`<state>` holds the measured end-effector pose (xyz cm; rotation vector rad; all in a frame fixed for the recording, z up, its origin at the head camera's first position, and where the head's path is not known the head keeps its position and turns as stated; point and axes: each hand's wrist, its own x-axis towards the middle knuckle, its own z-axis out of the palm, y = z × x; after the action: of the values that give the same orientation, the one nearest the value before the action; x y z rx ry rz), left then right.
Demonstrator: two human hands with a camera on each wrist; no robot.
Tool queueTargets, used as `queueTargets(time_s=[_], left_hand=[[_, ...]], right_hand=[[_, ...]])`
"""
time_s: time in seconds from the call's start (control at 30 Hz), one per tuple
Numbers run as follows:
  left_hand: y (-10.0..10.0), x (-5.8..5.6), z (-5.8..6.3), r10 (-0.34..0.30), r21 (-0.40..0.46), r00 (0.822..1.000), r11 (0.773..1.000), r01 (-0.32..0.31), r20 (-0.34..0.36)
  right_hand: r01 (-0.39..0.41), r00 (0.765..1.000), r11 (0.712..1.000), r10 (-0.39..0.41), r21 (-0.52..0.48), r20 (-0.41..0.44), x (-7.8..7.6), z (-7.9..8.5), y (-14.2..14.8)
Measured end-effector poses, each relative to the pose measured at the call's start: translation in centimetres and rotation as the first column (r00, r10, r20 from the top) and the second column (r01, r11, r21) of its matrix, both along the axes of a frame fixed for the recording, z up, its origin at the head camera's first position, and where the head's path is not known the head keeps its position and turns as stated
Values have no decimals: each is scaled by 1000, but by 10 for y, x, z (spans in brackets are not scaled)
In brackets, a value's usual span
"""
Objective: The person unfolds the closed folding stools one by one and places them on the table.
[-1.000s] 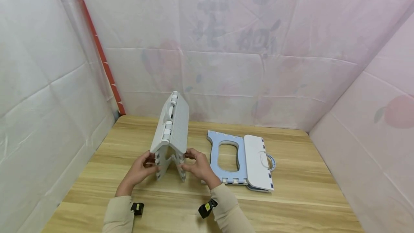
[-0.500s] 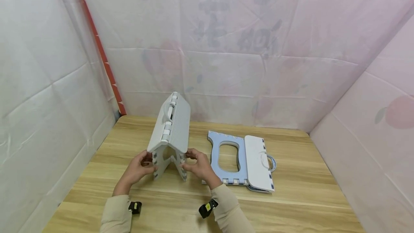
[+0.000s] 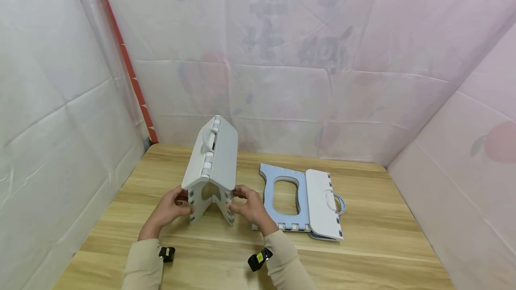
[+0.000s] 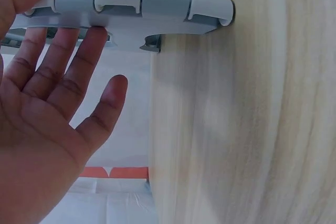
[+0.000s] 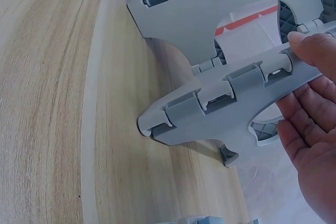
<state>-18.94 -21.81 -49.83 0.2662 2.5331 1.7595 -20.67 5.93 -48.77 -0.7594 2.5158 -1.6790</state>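
A grey-and-white folding stool (image 3: 225,153) stands half unfolded on the table, its two seat halves sloping like a roof with a loop handle at the ridge. My left hand (image 3: 168,209) holds the left leg panel, thumb at the front hinged edge and fingers behind. In the left wrist view that stool (image 4: 168,3) lies between thumb and fingers, the little finger (image 4: 111,98) standing free. My right hand (image 3: 251,209) grips the right leg panel likewise. The right wrist view shows the leg panels (image 5: 189,114) spread in a V, thumb (image 5: 310,48) on the hinged edge.
A blue-and-white folding stool (image 3: 324,205) lies folded flat on the wooden table (image 3: 375,240), right of my right hand. White printed sheeting (image 3: 282,88) walls the table at the back and both sides. A red strip (image 3: 133,79) runs down the back left corner.
The stool's leg panels and seat halves have spread wider apart. My left hand has moved slightly left with its panel; the right hand has hardly moved.
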Motion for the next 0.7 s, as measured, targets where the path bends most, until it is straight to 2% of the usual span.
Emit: queueTargets(time_s=[0.17,0.3,0.4,0.6,0.7], left_hand=[[-1,-2,1,-20,3,1000,1000,20,-15],[-3,-2,0,-30,3,999,1000,30,-28],[-4,-2,0,-30,7,999,1000,30,-13],[-7,-2,0,-30,11,999,999,30,22],[-9,-2,0,-29,13,999,999,29,28]], right_hand=[[3,1000,1000,-3,-2,3,2,4,0],[-13,1000,1000,13,-14,-21,11,23,0],[-18,1000,1000,18,-15,-23,17,36,1],[-14,1000,1000,14,-25,0,17,38,1],[-12,1000,999,12,-32,6,12,27,2]])
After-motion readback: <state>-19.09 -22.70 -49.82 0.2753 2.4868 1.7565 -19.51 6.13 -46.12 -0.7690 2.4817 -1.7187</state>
